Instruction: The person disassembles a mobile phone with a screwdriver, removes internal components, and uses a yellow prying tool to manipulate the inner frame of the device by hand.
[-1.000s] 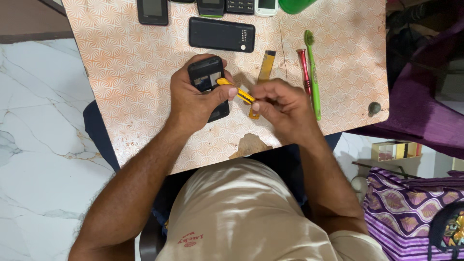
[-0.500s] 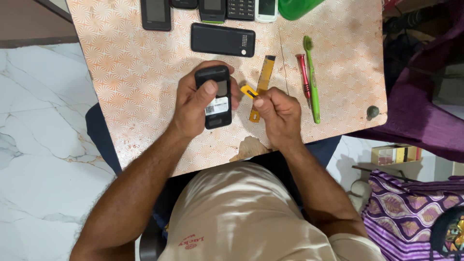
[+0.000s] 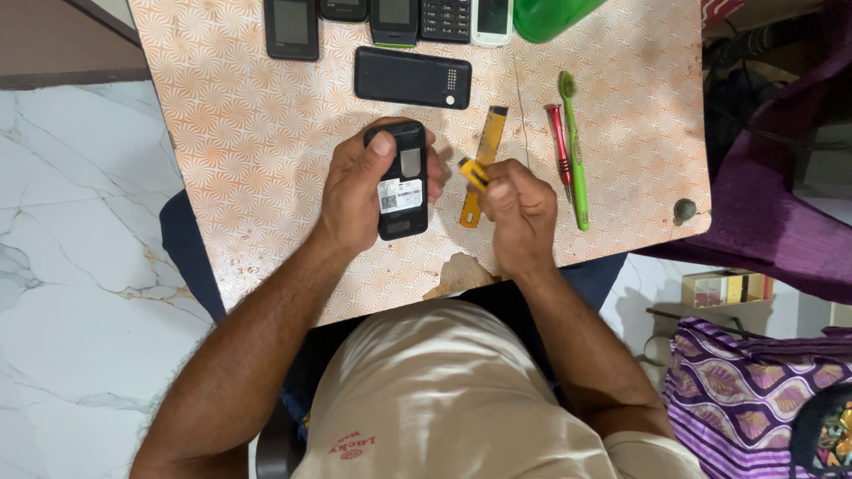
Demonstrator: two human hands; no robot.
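Back cover off a small black mobile phone (image 3: 401, 182), a yellow-and-black tool at the ready.

The left hand (image 3: 359, 191) wraps the phone, its open back with a white label facing up over the orange-patterned desk (image 3: 231, 151) — the shell looks already removed, the inside work seemingly not begun. The right hand (image 3: 519, 213), fingers pressed together, pinches the small yellow-and-black tool (image 3: 473, 172), whose tip sits just beside the phone's right edge — not touching, as far as I can tell.
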